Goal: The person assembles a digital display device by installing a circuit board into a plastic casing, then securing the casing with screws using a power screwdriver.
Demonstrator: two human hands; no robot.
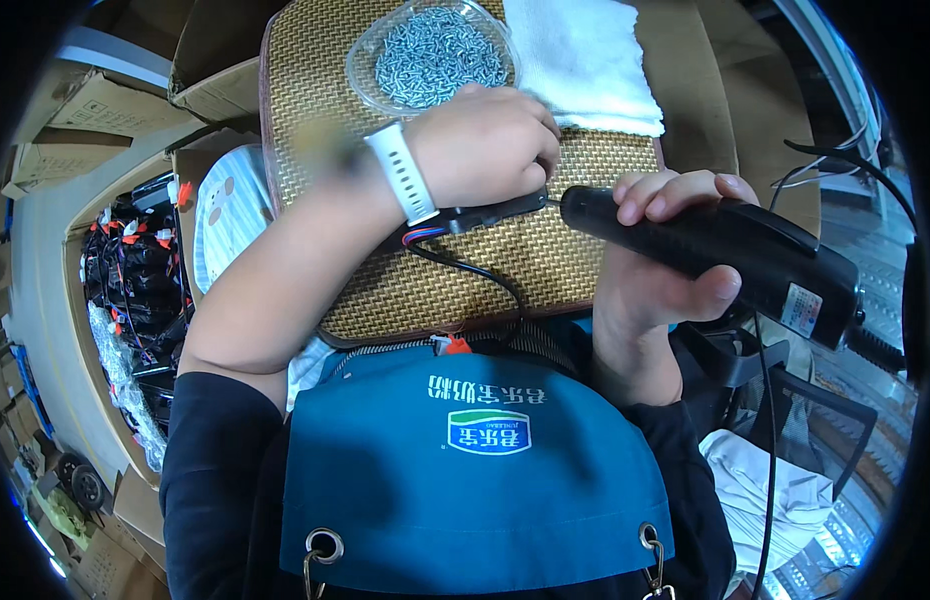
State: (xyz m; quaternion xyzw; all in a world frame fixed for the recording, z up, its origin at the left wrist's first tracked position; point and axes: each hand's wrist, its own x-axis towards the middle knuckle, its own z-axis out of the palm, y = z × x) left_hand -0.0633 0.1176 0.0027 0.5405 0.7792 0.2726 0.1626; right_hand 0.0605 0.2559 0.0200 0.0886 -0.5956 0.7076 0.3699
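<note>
My right hand (650, 255) is wrapped round a black electric screwdriver (735, 250), which lies nearly level with its tip pointing left. The thin bit meets the right end of a slim black plastic part (500, 213). My left hand (485, 150), with a white band at the wrist, grips that part from above and hides much of it. Red and blue wires (423, 236) show at the part's left end. A black cable (480, 270) curves from there toward my lap, where an orange-red connector (451, 345) rests against the apron.
A woven mat board (585, 290) lies under my hands. At its far side stand a clear tub (357, 75) of small silver screws (440, 60) and a white cloth (585, 65). A carton (95, 345) at left holds several black cabled parts (135, 270). A chair (830, 400) stands at right.
</note>
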